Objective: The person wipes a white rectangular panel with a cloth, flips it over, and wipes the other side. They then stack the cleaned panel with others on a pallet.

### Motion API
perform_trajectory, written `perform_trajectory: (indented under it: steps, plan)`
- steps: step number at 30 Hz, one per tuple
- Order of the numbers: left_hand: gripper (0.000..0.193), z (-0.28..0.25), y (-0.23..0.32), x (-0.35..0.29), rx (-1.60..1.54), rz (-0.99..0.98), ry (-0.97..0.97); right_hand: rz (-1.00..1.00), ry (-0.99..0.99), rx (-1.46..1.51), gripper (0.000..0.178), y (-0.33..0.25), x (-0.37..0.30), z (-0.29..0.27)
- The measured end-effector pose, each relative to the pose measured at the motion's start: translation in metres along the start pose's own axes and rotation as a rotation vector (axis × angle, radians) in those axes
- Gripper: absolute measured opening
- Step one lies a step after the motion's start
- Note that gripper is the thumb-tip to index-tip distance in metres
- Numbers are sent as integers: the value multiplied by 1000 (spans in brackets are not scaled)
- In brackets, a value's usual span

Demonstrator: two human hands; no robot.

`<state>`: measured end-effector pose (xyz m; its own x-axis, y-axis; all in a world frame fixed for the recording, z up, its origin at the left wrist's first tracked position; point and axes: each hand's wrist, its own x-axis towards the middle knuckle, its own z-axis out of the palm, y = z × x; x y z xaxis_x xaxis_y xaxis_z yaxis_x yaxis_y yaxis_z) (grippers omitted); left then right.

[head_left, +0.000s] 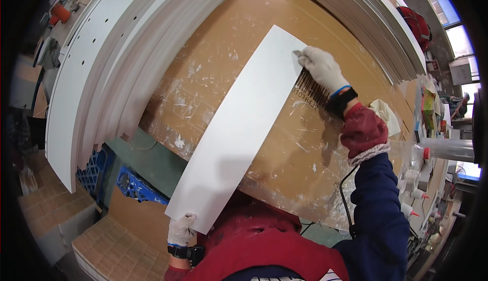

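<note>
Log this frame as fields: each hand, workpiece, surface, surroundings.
left hand: gloved, gripping white panel at its near end
right hand: gloved, at panel's far right edge; grey tip at fingers, kind unclear
workpiece: long, flat, near end past the cardboard's edge
surface: marked brown cardboard
surroundings: white boards left, blue crate lower left

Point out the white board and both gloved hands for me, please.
White board (240, 123): head view, middle of its broad face.
Left hand (180, 230): head view, its gloved middle.
Right hand (324, 68): head view, its gloved back.
</note>
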<state>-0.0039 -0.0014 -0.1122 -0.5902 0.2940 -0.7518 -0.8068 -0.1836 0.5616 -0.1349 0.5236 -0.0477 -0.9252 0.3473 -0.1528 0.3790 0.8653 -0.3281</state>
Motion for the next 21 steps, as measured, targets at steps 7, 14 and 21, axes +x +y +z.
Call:
perform_trajectory:
  steps: [7,14,21]
  plan:
    - [39,-8,17,5,141,-4,83,-117,196,-77,21,-8,34,3]
    - [49,-37,30,10,92,-61,141,-639,-198,-183,5,-101,-39,63]
    - [51,-49,26,15,173,-41,167,146,171,-226,23,50,53,-17]
